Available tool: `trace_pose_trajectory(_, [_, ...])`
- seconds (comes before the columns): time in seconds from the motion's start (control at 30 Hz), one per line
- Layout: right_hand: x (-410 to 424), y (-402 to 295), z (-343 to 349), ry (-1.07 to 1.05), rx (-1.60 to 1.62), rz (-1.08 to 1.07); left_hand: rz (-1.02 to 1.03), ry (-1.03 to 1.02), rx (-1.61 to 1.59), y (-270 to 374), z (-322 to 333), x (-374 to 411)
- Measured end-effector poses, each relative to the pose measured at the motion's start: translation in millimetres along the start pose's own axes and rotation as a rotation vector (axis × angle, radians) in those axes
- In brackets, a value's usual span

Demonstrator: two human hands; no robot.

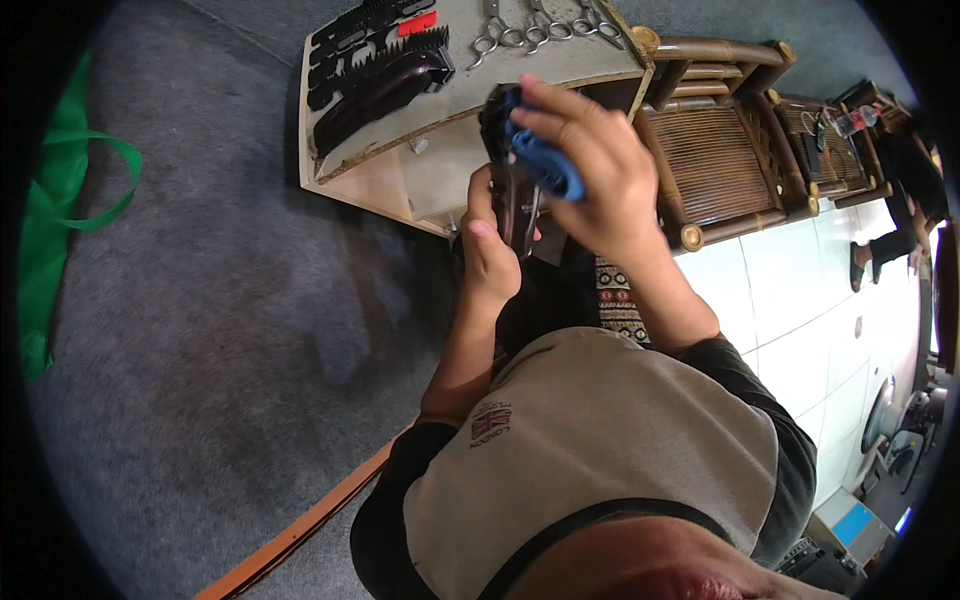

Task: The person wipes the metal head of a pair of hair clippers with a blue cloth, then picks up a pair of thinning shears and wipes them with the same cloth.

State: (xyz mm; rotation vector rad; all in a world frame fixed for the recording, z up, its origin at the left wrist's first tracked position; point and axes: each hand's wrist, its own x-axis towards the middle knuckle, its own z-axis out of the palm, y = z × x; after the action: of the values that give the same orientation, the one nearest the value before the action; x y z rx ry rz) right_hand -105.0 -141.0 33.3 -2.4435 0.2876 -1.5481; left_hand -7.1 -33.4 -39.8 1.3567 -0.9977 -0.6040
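Note:
A dark hair clipper [519,214] stands roughly upright in front of my chest, its lower body gripped by my left hand [491,259]. Over its upper end, my right hand [600,169] presses a bunched blue cloth [551,166]; the fingers look slightly blurred. The cloth and fingers hide part of the clipper's head. Beyond my hands is a small wooden table [480,101] with a compartment under its top. Another dark hair clipper [386,94] lies on the tabletop, to the left of the one I hold.
Black guard combs [330,71], a red piece [417,24] and three pairs of scissors [499,34] lie on the tabletop. Bamboo chairs [712,157] stand to the right. A green bag [60,187] is at far left. Another person's legs [896,247] show at far right.

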Motion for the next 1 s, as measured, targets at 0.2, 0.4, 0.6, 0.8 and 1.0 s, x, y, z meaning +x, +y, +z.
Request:
trace_pose_trajectory(0.2, [-35.8,-23.3,14.8,-0.210,0.257,-0.019,0.119,0.181,-0.224,-11.9,-16.9,13.6])
trace_pose_trajectory(0.4, [-10.4,-2.3,5.0,-0.042,0.277,-0.010,-0.043,0.225,-0.437,-16.4,-17.6,17.9])
trace_pose_trajectory(0.6, [4.6,22.2,13.6,0.052,0.176,-0.028,-0.052,-0.027,-0.453,-10.9,-5.5,6.1])
trace_pose_trajectory(0.8, [-42.6,-23.5,23.9,-0.112,0.266,0.001,-0.160,0.141,-0.472,-3.4,-10.9,-7.1])
trace_pose_trajectory(1.0, [-41.2,-17.4,20.7,-0.143,0.364,-0.007,-0.274,0.251,-0.565,-6.8,-6.3,-20.1])
